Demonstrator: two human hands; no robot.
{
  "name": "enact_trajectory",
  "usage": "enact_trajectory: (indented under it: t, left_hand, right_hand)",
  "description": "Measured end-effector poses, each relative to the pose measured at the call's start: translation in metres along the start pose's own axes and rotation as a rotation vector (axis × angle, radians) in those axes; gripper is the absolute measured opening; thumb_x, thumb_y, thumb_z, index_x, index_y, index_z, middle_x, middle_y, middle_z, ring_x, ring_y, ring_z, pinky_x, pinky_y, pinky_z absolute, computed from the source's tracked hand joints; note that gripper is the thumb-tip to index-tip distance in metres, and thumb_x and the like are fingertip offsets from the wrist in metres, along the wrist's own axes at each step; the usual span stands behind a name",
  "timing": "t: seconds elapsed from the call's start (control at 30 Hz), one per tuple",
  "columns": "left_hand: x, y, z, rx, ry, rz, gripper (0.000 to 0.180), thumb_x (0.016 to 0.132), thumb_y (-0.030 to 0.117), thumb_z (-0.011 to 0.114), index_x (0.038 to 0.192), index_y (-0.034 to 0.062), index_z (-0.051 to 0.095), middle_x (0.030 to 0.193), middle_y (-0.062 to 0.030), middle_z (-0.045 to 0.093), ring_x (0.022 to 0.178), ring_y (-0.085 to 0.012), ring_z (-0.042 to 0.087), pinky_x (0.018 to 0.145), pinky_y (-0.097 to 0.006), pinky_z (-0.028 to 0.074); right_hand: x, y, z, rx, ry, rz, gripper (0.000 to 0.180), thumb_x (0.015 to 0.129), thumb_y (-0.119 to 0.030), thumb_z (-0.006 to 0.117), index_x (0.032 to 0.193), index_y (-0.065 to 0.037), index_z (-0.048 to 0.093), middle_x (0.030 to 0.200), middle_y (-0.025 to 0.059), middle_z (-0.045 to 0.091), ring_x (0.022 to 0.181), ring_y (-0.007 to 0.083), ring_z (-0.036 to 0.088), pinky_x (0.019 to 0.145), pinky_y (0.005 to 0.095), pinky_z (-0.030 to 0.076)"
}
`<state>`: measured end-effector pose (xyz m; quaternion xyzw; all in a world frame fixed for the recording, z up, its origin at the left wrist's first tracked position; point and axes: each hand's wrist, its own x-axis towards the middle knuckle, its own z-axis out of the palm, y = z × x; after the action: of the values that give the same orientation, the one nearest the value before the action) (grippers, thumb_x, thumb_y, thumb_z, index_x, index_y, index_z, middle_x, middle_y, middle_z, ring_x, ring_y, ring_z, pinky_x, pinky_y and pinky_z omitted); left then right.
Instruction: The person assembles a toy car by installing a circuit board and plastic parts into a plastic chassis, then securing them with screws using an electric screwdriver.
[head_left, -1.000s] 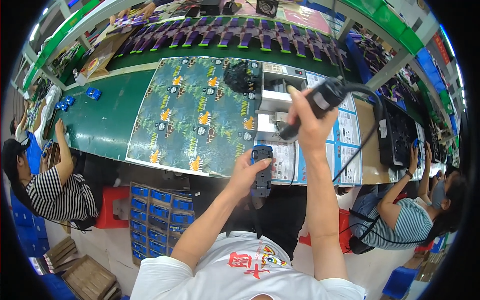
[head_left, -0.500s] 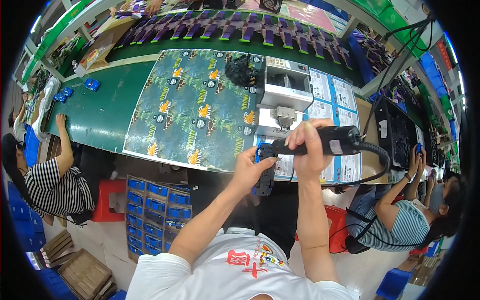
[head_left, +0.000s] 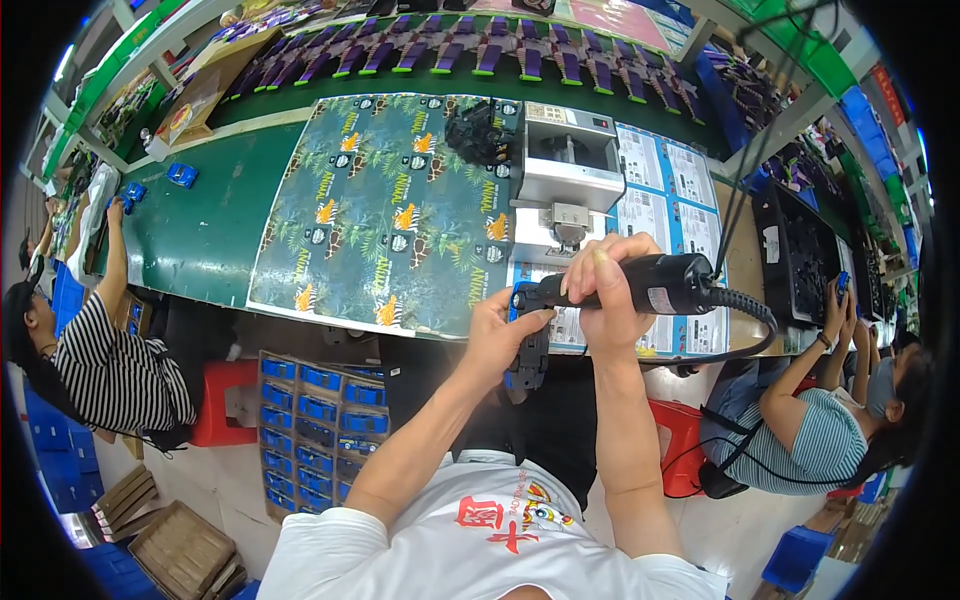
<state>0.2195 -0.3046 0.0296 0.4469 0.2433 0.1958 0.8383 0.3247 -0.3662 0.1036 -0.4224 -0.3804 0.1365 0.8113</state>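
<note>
In my left hand (head_left: 497, 338) is a toy car (head_left: 528, 362), its black underside facing me and a little blue body showing at the edge. My right hand (head_left: 612, 292) wraps round a black electric screwdriver (head_left: 672, 284) held nearly level, its front end against the toy car. My fingers and the tool hide the exact point of contact. Just beyond my hands stands a grey-and-white screw feeder (head_left: 570, 182). A heap of small black parts (head_left: 478, 132) lies at its left.
Printed sheets (head_left: 380, 220) cover the green bench (head_left: 210, 230). A cable (head_left: 750, 300) loops from the screwdriver. Blue toy cars (head_left: 182, 175) sit at the left, and a tray of them (head_left: 322, 425) stands below. Co-workers sit on both sides. Purple items line the conveyor (head_left: 440, 85).
My hands hold almost the same pose, with the screwdriver still at the toy car. The left co-worker's hand has reached farther, to the blue cars. The view has shifted slightly.
</note>
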Motion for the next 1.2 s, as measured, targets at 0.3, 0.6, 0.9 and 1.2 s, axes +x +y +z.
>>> enact_trajectory:
  t: [0.3, 0.6, 0.9, 1.2]
  left_hand:
    - [-0.001, 0.0, -0.005, 0.008, 0.018, -0.018, 0.02, 0.083, 0.003, 0.071, 0.102, 0.0015, 0.07, 0.088, -0.0008, 0.07, 0.073, -0.0055, 0.061, 0.065, -0.023, 0.05]
    - [0.01, 0.011, -0.044, -0.606, 0.027, -0.078, 0.036, 0.086, 0.002, 0.064, 0.12, 0.0045, 0.054, 0.111, -0.0137, 0.066, 0.099, -0.0264, 0.067, 0.087, -0.049, 0.058]
    - [0.016, 0.007, -0.048, -0.482, 0.022, -0.011, 0.057, 0.076, -0.01, 0.065, 0.127, 0.0077, 0.048, 0.116, -0.0125, 0.063, 0.099, -0.0265, 0.066, 0.075, -0.044, 0.06]
    - [0.017, 0.001, -0.045, -0.452, 0.011, 0.016, 0.054, 0.077, -0.006, 0.068, 0.125, 0.0068, 0.047, 0.112, -0.0104, 0.06, 0.095, -0.0244, 0.066, 0.071, -0.042, 0.06]
  right_hand:
    - [0.001, -0.01, 0.002, 0.04, 0.005, -0.023, 0.016, 0.091, -0.013, 0.059, 0.085, -0.005, 0.046, 0.065, 0.0057, 0.048, 0.053, 0.0144, 0.049, 0.053, 0.0297, 0.048]
    - [0.056, -0.025, -0.012, 0.045, 0.122, -0.154, 0.011, 0.089, -0.004, 0.062, 0.094, -0.002, 0.052, 0.065, 0.0062, 0.053, 0.054, 0.0147, 0.053, 0.056, 0.0307, 0.048]
    - [0.057, 0.005, 0.003, -0.191, 0.082, -0.166, 0.014, 0.083, 0.001, 0.072, 0.082, -0.001, 0.058, 0.06, 0.0026, 0.058, 0.047, 0.0075, 0.056, 0.045, 0.0206, 0.043]
    - [0.022, -0.025, 0.0, 0.127, 0.107, 0.181, 0.012, 0.088, -0.006, 0.064, 0.088, -0.003, 0.052, 0.06, 0.0044, 0.051, 0.046, 0.0134, 0.049, 0.047, 0.0289, 0.045]
